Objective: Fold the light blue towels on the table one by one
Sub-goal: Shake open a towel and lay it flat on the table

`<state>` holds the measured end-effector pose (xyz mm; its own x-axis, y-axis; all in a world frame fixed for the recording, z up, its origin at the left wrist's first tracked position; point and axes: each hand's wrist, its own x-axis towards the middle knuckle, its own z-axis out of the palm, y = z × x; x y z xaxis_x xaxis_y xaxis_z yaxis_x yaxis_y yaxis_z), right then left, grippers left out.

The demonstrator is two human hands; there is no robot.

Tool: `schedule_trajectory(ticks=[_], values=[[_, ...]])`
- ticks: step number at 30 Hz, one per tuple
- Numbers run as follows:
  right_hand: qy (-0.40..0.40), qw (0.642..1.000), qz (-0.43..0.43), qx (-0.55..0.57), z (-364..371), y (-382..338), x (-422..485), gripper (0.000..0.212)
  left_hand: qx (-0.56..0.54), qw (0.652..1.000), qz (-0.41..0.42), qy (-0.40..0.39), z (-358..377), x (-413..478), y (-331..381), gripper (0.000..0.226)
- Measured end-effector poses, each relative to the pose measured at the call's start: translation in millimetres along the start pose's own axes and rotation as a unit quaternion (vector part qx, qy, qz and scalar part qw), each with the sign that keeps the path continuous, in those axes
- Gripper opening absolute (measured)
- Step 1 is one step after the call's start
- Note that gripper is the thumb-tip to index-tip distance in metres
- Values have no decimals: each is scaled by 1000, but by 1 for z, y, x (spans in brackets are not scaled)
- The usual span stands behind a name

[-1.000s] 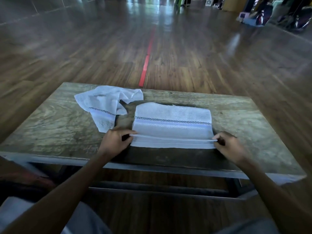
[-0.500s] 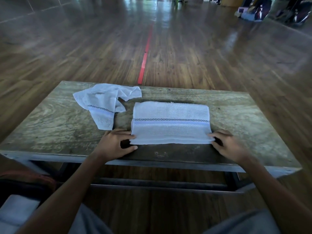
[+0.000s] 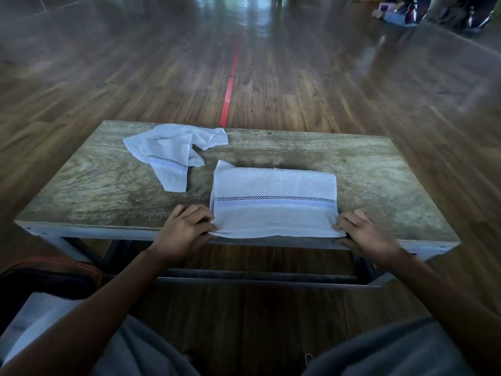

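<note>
item: folded towel (image 3: 273,202). light blue, lying flat as a wide rectangle on the near half of the surface (image 3: 95,191), a little right of the middle. a dark checked line and a pale blue band cross it from left to right. its near edge lies along the near edge of the surface. at the far left corner a small flap of a lower layer sticks out.

item: my left hand (image 3: 184,232). fingers curled, thumb and fingertips pinching the near left corner of the folded towel.

item: my right hand (image 3: 366,237). fingers on top, thumb beneath, pinching the near right corner of the same towel. the near edge of the cloth runs between my two hands, and its stacked layers show there.

item: crumpled towel (image 3: 168,156). light blue, with the same checked line. it lies bunched and unfolded on the far left part of the surface, apart from the folded towel and from both hands.

item: surface. worn wooden top with grey-green grain, on a dark metal frame.

item: floor (image 3: 325,90). glossy brown planks. a red line (image 3: 230,85) runs away from the far edge of the surface.

item: clutter (image 3: 406,9) at the far right of the room, too blurred to name.

item: my lap (image 3: 393,348), in grey cloth, at the bottom of the view.
</note>
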<state>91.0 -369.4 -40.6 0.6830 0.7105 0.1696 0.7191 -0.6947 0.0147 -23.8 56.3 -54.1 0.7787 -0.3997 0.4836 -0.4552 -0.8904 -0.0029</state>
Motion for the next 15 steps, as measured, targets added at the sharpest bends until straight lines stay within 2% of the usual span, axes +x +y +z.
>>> schedule_trajectory(ticks=[3, 6, 9, 12, 15], values=[[23, 999, -27, 25, -7, -6, -10, 15, -10, 1000, -12, -7, -10, -6, 4, 22], [-40, 992, 24, 120, -29, -15, -17, 9, -46, 996, -78, -27, -24, -6, 12, 22], [-103, 978, 77, 165, -67, -20, -13, 7, -79, 986, -137, -43, -50, 10, 16, 9], [-72, 976, 94, 180, -112, -13, 6, 19, -143, 970, -190, -48, -88, 43, 7, 15], [-45, 979, 110, 168, -165, 0, 34, 9, -219, 947, -231, -48, -134, 92, -1, 14]])
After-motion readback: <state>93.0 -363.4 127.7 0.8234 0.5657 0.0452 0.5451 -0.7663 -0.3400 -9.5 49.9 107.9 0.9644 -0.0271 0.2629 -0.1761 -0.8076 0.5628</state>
